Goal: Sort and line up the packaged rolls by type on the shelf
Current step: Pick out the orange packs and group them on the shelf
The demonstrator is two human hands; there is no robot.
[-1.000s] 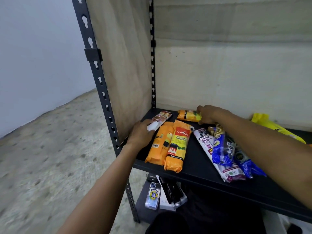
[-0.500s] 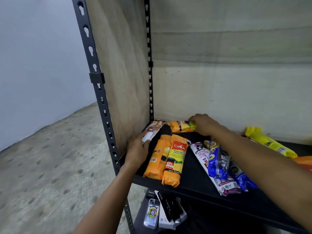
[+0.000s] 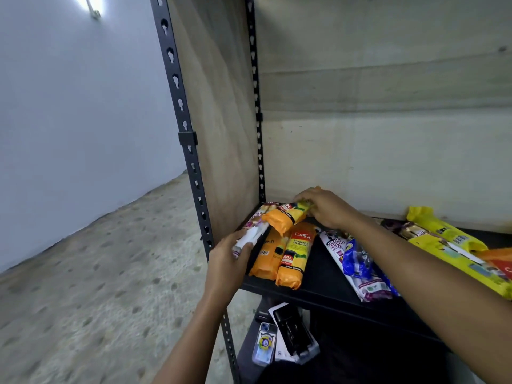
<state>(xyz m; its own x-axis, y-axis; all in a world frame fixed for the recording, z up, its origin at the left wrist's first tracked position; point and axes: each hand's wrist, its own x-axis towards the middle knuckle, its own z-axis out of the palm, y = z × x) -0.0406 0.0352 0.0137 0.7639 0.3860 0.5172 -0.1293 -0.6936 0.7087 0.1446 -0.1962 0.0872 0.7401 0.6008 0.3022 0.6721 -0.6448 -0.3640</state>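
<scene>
My right hand [image 3: 324, 207] grips one end of an orange roll pack [image 3: 285, 218], held tilted above the shelf's back left corner. My left hand [image 3: 230, 259] holds the near end of a white and maroon drawstring-bag roll [image 3: 253, 228] that lies along the left side panel. Two orange packs [image 3: 293, 256] lie side by side on the black shelf [image 3: 318, 284]. To their right sit a white drawstring-bag pack [image 3: 333, 245] with a blue pack [image 3: 357, 261] on it, and a long yellow pack [image 3: 448, 242].
A wooden side panel [image 3: 221, 120] and a black slotted post [image 3: 191, 151] close the left side; the back wall is pale. On the lower shelf lie a phone [image 3: 264, 345] and a dark box [image 3: 293, 331]. An orange-red pack [image 3: 501, 261] shows at the right edge.
My right hand has lifted the orange pack off the back of the shelf and swung it toward the left. My left hand has drawn the white roll a little nearer and higher.
</scene>
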